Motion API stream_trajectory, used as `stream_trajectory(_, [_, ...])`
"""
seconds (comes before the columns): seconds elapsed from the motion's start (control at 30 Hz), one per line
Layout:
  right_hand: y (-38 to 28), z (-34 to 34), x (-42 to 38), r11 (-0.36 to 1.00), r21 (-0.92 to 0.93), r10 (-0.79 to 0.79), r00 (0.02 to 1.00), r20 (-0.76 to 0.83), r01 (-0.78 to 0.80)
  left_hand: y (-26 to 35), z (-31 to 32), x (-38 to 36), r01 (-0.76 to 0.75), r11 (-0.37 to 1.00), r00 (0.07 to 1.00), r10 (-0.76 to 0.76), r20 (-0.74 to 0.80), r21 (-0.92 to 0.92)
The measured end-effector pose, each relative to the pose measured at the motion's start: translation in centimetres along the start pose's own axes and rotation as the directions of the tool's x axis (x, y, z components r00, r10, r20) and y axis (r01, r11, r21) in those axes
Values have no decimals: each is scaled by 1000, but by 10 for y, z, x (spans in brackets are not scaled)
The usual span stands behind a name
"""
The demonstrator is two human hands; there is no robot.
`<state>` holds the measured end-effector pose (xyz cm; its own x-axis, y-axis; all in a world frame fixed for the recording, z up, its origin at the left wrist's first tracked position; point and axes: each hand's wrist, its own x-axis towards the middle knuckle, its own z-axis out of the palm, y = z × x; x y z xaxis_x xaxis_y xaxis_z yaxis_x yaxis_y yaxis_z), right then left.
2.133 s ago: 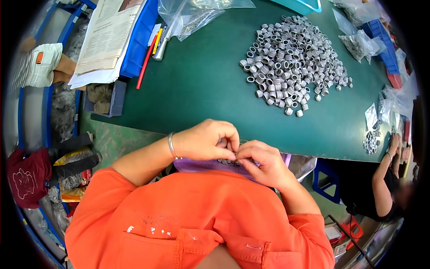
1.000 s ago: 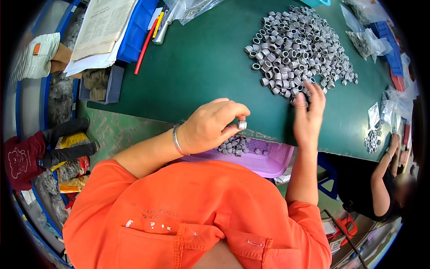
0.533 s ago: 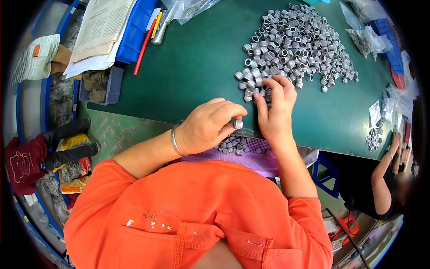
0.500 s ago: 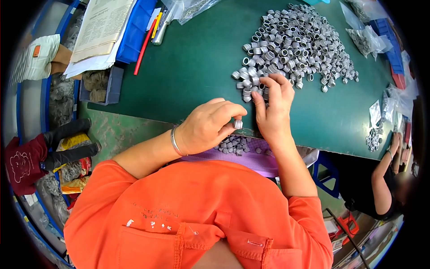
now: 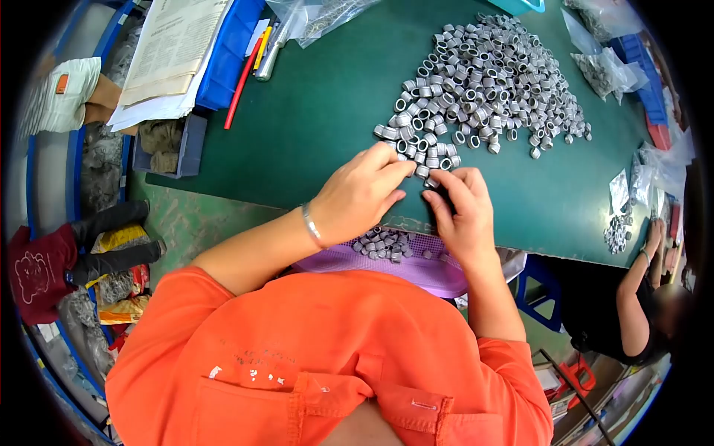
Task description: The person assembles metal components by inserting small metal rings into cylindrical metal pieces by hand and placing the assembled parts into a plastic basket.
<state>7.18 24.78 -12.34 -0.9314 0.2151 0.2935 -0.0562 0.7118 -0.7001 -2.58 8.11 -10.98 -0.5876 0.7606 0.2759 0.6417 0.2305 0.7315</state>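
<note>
Dull grey metal rings [image 5: 487, 82], smooth green tabletop [image 5: 320, 111], perforated purple plastic basket [image 5: 439, 279], matt orange cloth shirt [image 5: 312, 327]

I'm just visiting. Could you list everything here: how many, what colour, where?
Table: one, green, centre
Metal rings: uncountable, grey, heaped on the table
Basket: one, purple, below the table's near edge
Small parts: uncountable, dark grey, in the basket
Papers: one stack, white, upper left
Bin: one, blue, beside the papers
Box: one, grey, below the papers
Pens: two, red and yellow, right of the bin
Bags: several, clear, top and right
Tray: one, turquoise, top edge
Stool-like frame: one, blue, lower right
Co-worker: one, black clothing, far right
Printed garment: one, maroon, lower left
Shelves: several, blue-edged, far left
Shirt: one, orange, bottom centre
Bracelet: one, silver, beside the left hand
Left hand, right hand: one each, bare, at the rings' near edge
</note>
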Motion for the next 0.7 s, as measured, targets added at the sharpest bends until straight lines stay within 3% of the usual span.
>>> stream_trajectory(0.07, [-1, 2, -2, 1000, -27, -16, 1000, -3, 16, -6, 7, 5, -85, 988, 996, 89, -25, 130])
stream_trajectory(0.23, [-2, -4, -11, 999, -21, -24, 1000, 3, 24, -3, -1, 1, -69, 987, 996, 59, 72, 147])
stream_trajectory(0.3, [0, -5, -15, 994, -14, -107, 994, 5, 108, -3, -3, -1, -79, 987, 994, 68, 82, 139])
stream_trajectory(0.37, [-5, -10, -16, 997, 10, -78, 996, 44, 78, -4, -5, -4, -89, 991, 995, 83, 61, 102])
stream_trajectory(0.43, [-11, -13, -16, 983, 150, 90, 990, 105, -105, -5, -5, -7, -77, 992, 996, 71, 62, 100])
stream_trajectory(0.47, [-10, -13, -16, 899, 349, 230, 963, 138, -265, -5, -6, -8, -64, 993, 996, 58, 61, 97])
stream_trajectory(0.53, [-7, -12, -15, 549, 679, 424, 863, 276, -487, -3, -5, -8, -39, 994, 998, 34, 47, 100])
stream_trajectory(0.57, [-6, -13, -14, 551, 681, 422, 865, 272, -483, -3, -5, -8, -13, 995, 999, 10, 33, 99])
stream_trajectory(0.63, [-3, -15, -14, 166, 791, 472, 751, 461, -590, -2, -6, -7, -11, 995, 999, 8, 35, 95])
stream_trajectory(0.7, [0, -13, -16, 129, 808, 447, 761, 470, -575, -3, -7, -8, -3, 996, 999, 0, 38, 87])
